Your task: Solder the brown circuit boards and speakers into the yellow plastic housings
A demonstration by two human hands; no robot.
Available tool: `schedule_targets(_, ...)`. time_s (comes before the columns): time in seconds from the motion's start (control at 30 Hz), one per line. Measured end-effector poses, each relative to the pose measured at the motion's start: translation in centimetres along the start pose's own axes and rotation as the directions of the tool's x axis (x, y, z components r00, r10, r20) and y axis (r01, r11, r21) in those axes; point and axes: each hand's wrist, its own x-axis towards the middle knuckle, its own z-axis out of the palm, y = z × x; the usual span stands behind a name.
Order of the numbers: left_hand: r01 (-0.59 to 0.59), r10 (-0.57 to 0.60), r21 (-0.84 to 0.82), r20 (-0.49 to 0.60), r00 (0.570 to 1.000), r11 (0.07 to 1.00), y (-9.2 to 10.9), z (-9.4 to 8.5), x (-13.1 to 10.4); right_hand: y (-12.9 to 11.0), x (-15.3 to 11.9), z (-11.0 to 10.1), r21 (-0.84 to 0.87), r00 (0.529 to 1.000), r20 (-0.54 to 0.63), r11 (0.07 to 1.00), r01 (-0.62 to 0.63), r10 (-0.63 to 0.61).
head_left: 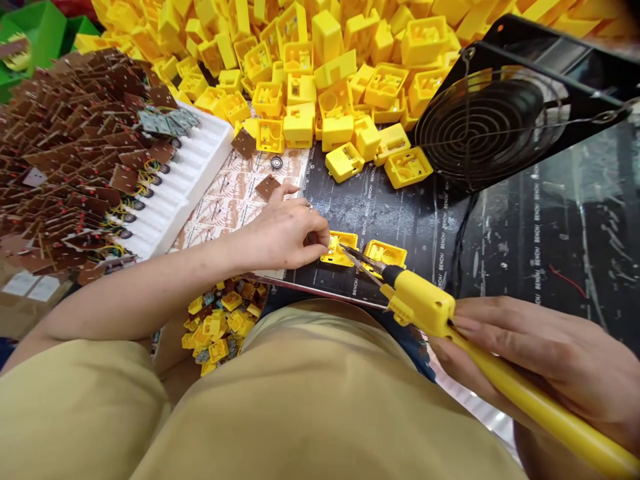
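The left hand (285,230) rests on the dark mat (425,220) near the front edge of the surface, its fingers curled narrow around the left side of a small yellow case (341,247), pinning it in place. The right hand (555,363) is wrapped around the long yellow handle of a soldering iron (425,307), and the iron's thin metal tip reaches left and far to touch the open top of that same case. Just to the right of it sits a second open yellow case (386,254), near the iron's shaft but not held.

Judging by how things lie, the work seems to be in its middle and far from over: one case is under the tip, one waits beside it, and a big heap of yellow cases (320,73) fills the far side of the surface. On the far left a large pile of brown circuit boards (75,153) with wires lies partly on a white foam tray (195,167); two loose boards lie on the printed paper beyond the left hand. Below the surface edge, near the person's lap, a bin of small yellow pieces (220,327) mixed with darker parts may be finished units, though that cannot be told for certain. A black fan (487,123) with a wire grille stands tilted at the far right.
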Motion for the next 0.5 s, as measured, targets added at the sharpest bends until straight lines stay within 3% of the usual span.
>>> schedule_targets(0.1, 0.022, -0.023, 0.012, 0.110, 0.994, 1.000, 0.3, -0.6, 0.8, -0.9, 0.6, -0.2, -0.042, 0.998, 0.025, 0.997, -0.061, 0.062)
schedule_targets(0.23, 0.066, -0.068, 0.019, 0.213, 0.975, 0.998, 0.3, -1.1, 1.7, -0.6, 1.7, -0.1, -0.077, 0.995, 0.042, 0.992, 0.095, -0.092)
schedule_targets(0.37, 0.028, -0.034, 0.030, 0.223, 0.974, 0.999, 0.1, -1.1, 2.4, 0.2, 2.7, -0.3, -0.143, 0.967, 0.110, 0.960, 0.242, -0.228)
schedule_targets(0.5, 0.015, -0.029, 0.064, 0.232, 0.972, 0.998, 0.3, -1.1, 2.8, 0.1, 2.4, -0.6, -0.124, 0.964, 0.131, 0.961, 0.247, -0.231)
